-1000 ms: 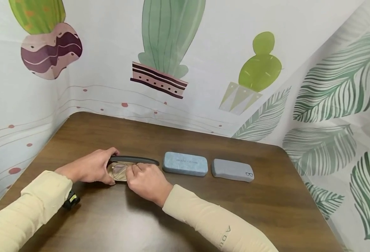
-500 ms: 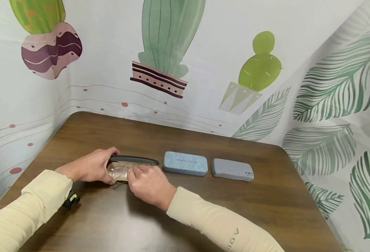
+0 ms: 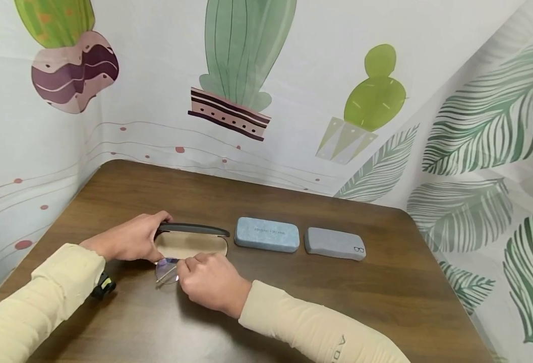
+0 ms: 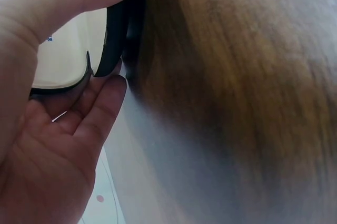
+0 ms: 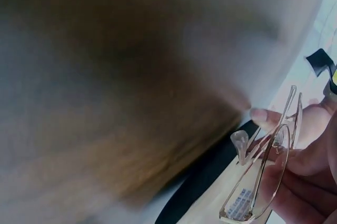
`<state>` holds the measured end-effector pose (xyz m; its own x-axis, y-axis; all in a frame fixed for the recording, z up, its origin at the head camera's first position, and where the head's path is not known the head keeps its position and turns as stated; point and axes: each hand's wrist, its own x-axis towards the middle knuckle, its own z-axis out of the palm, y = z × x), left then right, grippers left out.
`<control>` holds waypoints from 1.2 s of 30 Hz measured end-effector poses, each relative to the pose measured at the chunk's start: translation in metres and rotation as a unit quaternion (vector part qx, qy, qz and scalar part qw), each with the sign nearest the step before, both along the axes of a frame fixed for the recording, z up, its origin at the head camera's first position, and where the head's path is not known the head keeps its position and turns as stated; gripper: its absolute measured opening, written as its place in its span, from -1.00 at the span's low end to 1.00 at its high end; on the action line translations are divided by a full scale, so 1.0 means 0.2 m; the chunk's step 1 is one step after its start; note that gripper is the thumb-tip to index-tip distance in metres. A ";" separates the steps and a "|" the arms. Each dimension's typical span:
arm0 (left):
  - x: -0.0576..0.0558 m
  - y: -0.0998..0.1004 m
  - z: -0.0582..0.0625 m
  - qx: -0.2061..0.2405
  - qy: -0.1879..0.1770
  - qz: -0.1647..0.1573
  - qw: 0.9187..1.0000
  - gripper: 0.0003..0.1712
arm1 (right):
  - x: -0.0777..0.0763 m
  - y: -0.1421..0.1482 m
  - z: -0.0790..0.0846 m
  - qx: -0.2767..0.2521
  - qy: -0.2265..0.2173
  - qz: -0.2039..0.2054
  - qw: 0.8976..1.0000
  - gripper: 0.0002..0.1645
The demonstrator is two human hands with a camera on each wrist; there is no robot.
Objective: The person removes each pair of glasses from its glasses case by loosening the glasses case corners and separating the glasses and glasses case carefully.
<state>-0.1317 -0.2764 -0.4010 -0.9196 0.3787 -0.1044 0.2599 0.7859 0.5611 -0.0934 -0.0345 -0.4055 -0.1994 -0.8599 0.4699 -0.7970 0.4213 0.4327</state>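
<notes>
Glasses [image 3: 166,271] have moved from inside the open case [image 3: 191,244] to its near edge, apparently pinched by the right hand [image 3: 214,282]; the left hand [image 3: 132,237] grips the case. Removal seems underway, calling for a clear lift.

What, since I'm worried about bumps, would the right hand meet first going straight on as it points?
Beyond the glasses it holds, the right hand would probably meet the left hand; height is unclear, so it might brush the open case first.
</notes>
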 end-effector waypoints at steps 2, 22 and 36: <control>0.00 0.00 0.00 0.000 0.003 0.000 1.000 -0.03 | 0.01 0.00 0.00 0.004 -0.002 -0.003 1.000 -0.87; 0.00 -0.01 -0.01 -0.010 0.015 0.006 1.000 0.04 | 0.10 -0.05 -0.05 0.064 -0.013 -0.007 0.998 -0.84; 0.00 0.00 -0.01 -0.015 0.012 0.007 1.000 0.05 | 0.10 -0.05 -0.04 0.101 -0.041 -0.003 0.994 -0.93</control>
